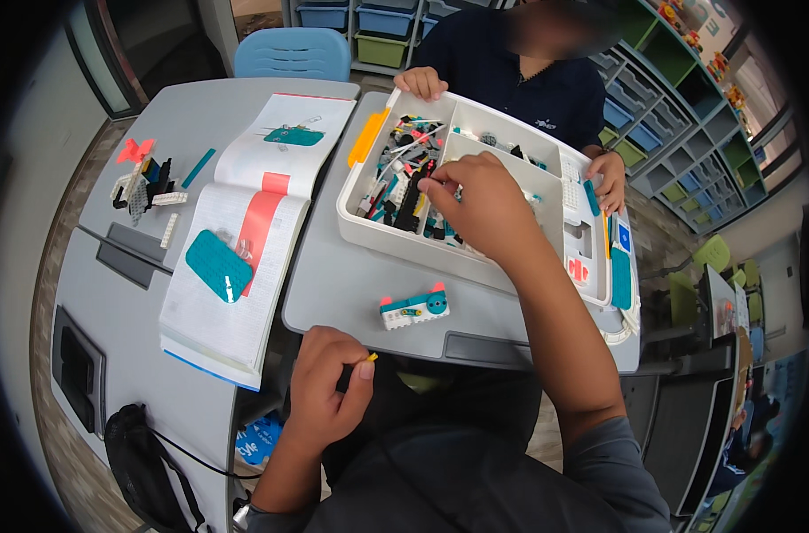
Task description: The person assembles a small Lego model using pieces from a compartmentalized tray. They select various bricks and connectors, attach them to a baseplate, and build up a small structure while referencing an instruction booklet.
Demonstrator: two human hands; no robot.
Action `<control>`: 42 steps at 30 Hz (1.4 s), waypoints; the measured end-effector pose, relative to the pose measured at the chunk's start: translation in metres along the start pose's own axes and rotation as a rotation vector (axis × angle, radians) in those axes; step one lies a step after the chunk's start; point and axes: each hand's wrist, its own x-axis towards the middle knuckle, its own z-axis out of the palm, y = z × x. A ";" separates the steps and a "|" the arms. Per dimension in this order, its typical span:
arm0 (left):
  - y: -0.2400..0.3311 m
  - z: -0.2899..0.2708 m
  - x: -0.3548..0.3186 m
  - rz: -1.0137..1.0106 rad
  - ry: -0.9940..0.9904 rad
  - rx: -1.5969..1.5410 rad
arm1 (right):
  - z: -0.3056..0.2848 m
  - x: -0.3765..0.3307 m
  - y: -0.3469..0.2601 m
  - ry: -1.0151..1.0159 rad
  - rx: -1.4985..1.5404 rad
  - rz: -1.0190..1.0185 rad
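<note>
My left hand (325, 382) is held in front of the near table edge, with a small yellow building piece (372, 357) pinched between thumb and finger. Over the white sorting box (422, 244), my right hand (483, 200) reaches down with thumb and fingers drawn together. Whatever they grip, if anything, I cannot make out. Black, teal, white and coral building pieces (404, 182) fill the box's left compartment beneath it. A small white, teal and coral brick assembly (415, 307) sits on the table between the box and my left hand.
An open instruction book (218, 329) lies to the left with a teal plate (218, 266) on it. Past it stands a brick model (145, 188). Across the table, another person's hands (422, 83) touch the box. A black bag (147, 471) is at lower left.
</note>
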 end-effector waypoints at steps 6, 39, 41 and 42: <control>-0.010 -0.014 -0.018 -0.094 0.050 0.016 | 0.017 0.029 0.023 0.037 -0.039 0.014; -0.032 0.012 0.006 -0.238 0.050 0.047 | -0.081 -0.087 0.116 -0.058 -0.004 0.154; -0.034 0.016 0.009 -0.248 0.051 0.059 | -0.075 -0.085 0.110 -0.077 0.083 0.157; -0.034 0.018 0.011 -0.254 0.052 0.066 | -0.068 -0.082 0.106 -0.086 0.127 0.157</control>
